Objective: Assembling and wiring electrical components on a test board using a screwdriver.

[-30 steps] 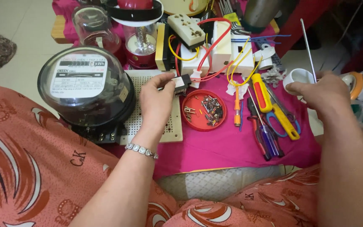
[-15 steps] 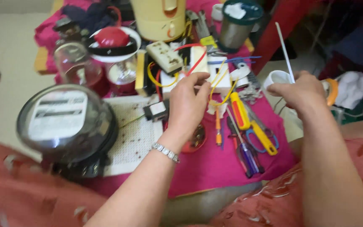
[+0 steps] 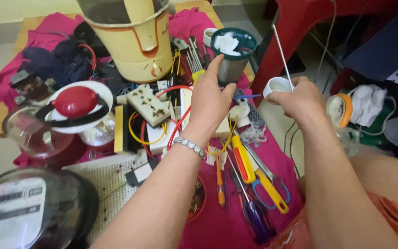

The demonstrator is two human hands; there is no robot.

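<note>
Right hand (image 3: 300, 99): fingers curled shut around a small white round cup (image 3: 276, 85) and a thin white rod (image 3: 282, 57); the rod stands up out of the fist, leaning slightly left. The hand is held above the right edge of the table, beside the red plastic chair (image 3: 309, 27).

Left hand (image 3: 210, 99): fingers loosely spread, holding nothing; the index finger is stretched upward and its tip touches or nearly touches the side of a grey metal can with a dark green rim (image 3: 232, 57), which has white wadding inside. A silver link bracelet (image 3: 190, 145) sits on the wrist.

Beneath the left hand: a white terminal block (image 3: 240, 115) with red, yellow and blue wires (image 3: 180, 122).

Left of the wrist: a cream rectangular multi-socket adapter (image 3: 149, 105).

Toward the body: a yellow-handled screwdriver (image 3: 242, 159), blue-and-yellow pliers (image 3: 272, 193), a small orange screwdriver (image 3: 219, 184) and a purple-handled tool (image 3: 256, 216), all lying on a magenta cloth (image 3: 217, 226).

Far side: a cream plastic appliance body with orange trim (image 3: 134, 41).

Left side: a white disc with a red domed centre (image 3: 77, 105), a clear glass dome (image 3: 33, 136), a white perforated board (image 3: 107, 189).

Lower left corner: a round black-cased meter under a glass cover (image 3: 24, 212).
</note>
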